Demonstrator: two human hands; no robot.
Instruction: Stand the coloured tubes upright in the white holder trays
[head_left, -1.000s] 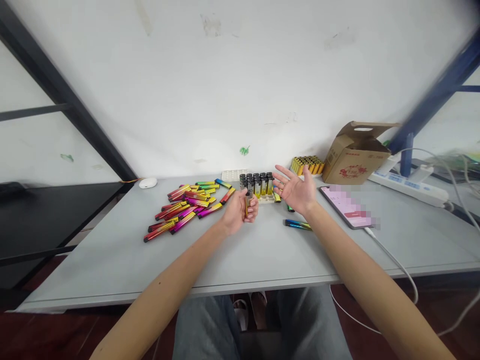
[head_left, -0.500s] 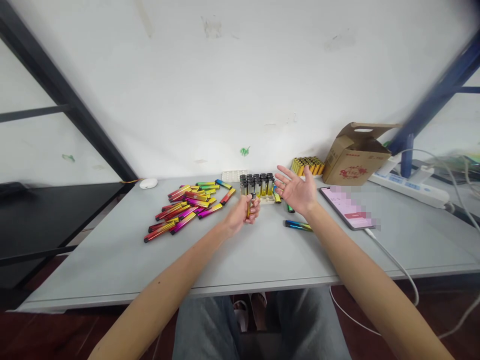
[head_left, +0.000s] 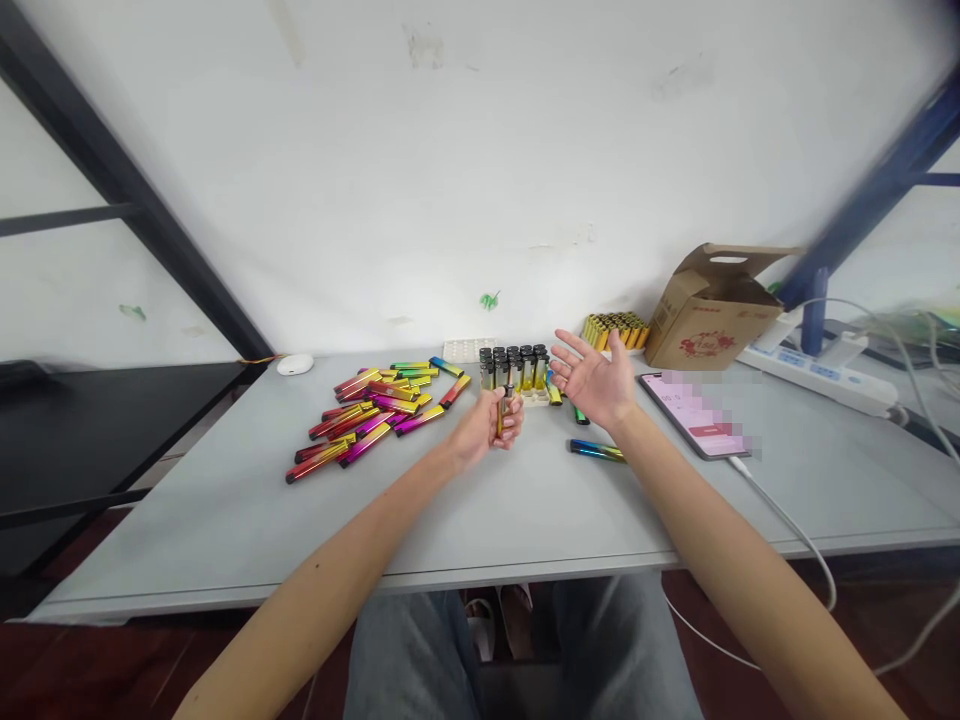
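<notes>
My left hand is closed round a lighter held upright, in front of a white tray where several black-topped lighters stand in rows. To the right, my right hand is raised with its palm up and fingers spread, holding nothing. Beneath and beside it lie a blue-and-yellow metallic sleeve or lighter, a green one and a yellow one. A loose pile of shiny red, purple and yellow pieces lies left of my left hand.
An empty white tray lies by the wall. At the back right are a block of yellow lighters, an open cardboard box and a power strip. A phone with a white cable lies right of my right hand.
My left hand has shifted very slightly right with the lighter still in it. My right hand remains open in nearly the same place.
</notes>
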